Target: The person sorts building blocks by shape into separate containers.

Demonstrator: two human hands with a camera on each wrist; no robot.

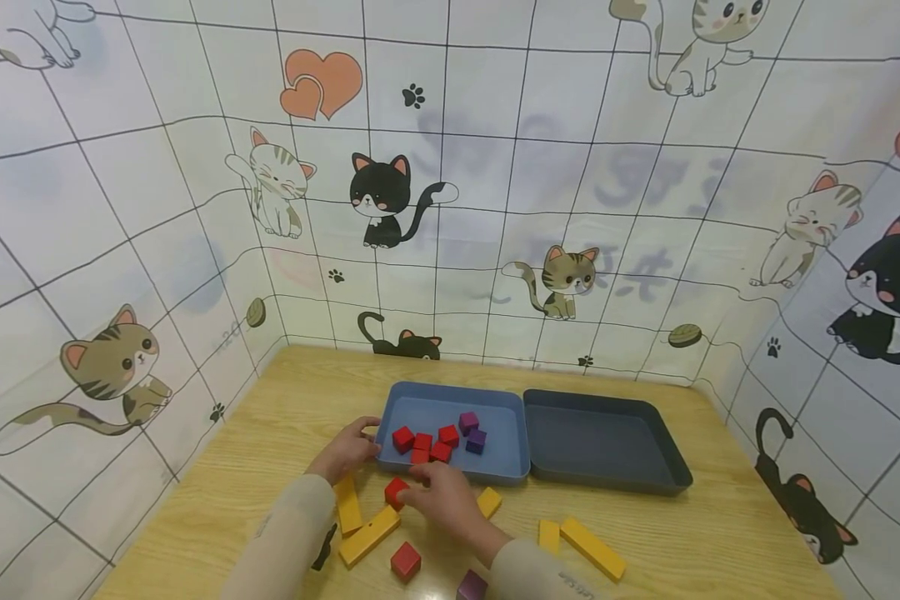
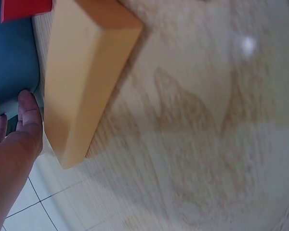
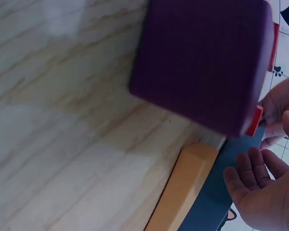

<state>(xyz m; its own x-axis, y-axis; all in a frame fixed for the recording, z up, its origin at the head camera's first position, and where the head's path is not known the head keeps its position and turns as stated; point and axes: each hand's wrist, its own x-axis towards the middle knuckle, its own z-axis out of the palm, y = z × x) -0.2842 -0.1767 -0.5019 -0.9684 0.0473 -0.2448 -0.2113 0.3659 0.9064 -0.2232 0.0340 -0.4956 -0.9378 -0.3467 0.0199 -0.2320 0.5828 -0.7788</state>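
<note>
At the left end of the blue tray [image 1: 457,475], my left hand [image 1: 348,450] touches the outer wall near the corner with extended fingers. In the left wrist view that hand [image 2: 19,139] lies against the tray's side. My right hand [image 1: 446,500] is over the table at the tray's front edge, its fingertips close to a red cube [image 1: 395,493]. From the right wrist, the hand's [image 3: 265,187] fingers look loosely bent, with nothing between them. Several red cubes [image 1: 448,435] and two purple cubes [image 1: 476,442] lie in the tray.
A dark grey tray [image 1: 607,437] adjoins the blue one on the right. Yellow blocks [image 1: 370,536] lie in front of the trays, with others [image 1: 592,548] to the right. Another red cube [image 1: 406,562] and a purple cube [image 1: 472,586] are nearer me. Cat-patterned sheets surround the table.
</note>
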